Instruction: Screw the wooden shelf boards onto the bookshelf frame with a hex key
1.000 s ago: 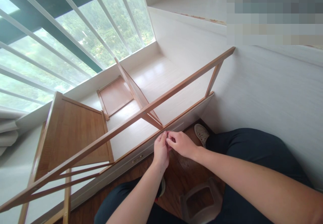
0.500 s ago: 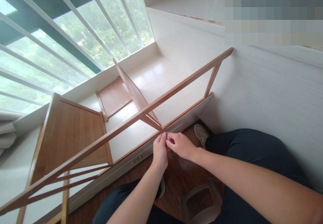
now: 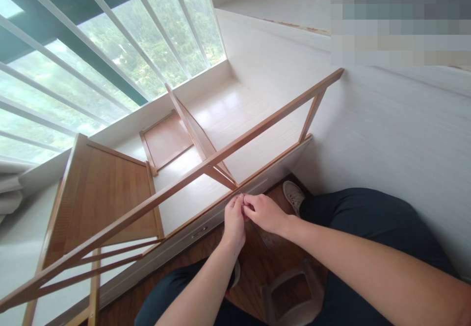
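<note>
Both hands' fingertips [image 3: 243, 207] pinched together beside wooden frame [image 3: 206, 165].

A barred window [image 3: 91, 61], a white shoe [image 3: 293, 194] on dark floorboards — a grey stool [image 3: 294, 291] nearby.

Left hand [image 3: 234, 220] raised from the near edge, bare forearm running up from bottom centre, back of the hand turned to the camera, fingers curled and tips pinched together at the top. Right hand [image 3: 263, 212] reaching in from the near right on a long bare forearm, wrist bent leftward, fingertips meeting those of the left. Both hands touching at the tips, closed tight. Dark-trousered knees bent below.
</note>
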The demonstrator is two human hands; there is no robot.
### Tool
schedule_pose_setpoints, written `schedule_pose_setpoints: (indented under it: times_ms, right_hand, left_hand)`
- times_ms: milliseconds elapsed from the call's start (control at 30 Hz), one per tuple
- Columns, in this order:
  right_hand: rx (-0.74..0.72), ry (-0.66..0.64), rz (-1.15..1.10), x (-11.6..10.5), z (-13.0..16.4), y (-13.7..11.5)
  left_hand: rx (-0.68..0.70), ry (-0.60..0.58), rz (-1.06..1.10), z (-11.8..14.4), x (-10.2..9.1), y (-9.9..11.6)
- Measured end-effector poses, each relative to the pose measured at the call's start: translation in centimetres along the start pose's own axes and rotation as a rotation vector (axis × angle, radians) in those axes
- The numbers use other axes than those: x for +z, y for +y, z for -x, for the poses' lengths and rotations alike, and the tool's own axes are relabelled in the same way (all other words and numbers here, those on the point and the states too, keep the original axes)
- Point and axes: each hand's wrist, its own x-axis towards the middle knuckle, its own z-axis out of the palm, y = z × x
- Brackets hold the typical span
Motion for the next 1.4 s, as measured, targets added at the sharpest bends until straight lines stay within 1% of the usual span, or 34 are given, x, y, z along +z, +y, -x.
schedule_pose_setpoints:
  times_ms: [367,467,567,700,800,900,1000,1100,1233,1400]
  right_hand:
    - [-0.021,-0.051,-0.045,-0.1,0.1,0.2]
    - [-0.018,-0.082,-0.052,0.0,0.3,0.1]
    - [-0.006,-0.109,-0.062,0.3,0.4,0.0]
    - [-0.001,-0.064,0.0,0.3,0.3,-0.4]
    - [-0.028,-0.018,0.053,-0.1,0.0,-0.7]
    - [-0.046,0.002,0.053,-0.7,-0.1,-0.8]
    - [-0.036,0.02,0.037,-1.0,0.0,-0.7]
    - [-0.034,0.018,0.042,-1.0,0.1,-0.6]
    - [-0.058,0.003,0.082,-0.8,0.1,-0.3]
    - [-0.077,0.04,0.113,-0.8,0.1,-0.1]
  left_hand:
    - [-0.064,0.019,0.033,0.4,0.0,0.5]
    - [-0.084,-0.006,0.035,0.5,-0.2,0.5]
    - [-0.076,-0.054,0.031,0.5,-0.5,0.4]
    - [-0.085,-0.063,0.051,0.5,-0.6,0.8]
    - [-0.074,-0.06,0.086,0.4,-0.2,1.5]
    - [-0.07,-0.049,0.131,0.3,0.4,1.9]
    - [-0.096,-0.049,0.181,0.4,0.7,1.8]
    - [-0.116,-0.041,0.2,0.5,0.5,1.5]
    - [-0.103,-0.038,0.185,0.3,0.1,1.2]
    - [-0.11,-0.038,0.2,-0.1,0.0,1.1]
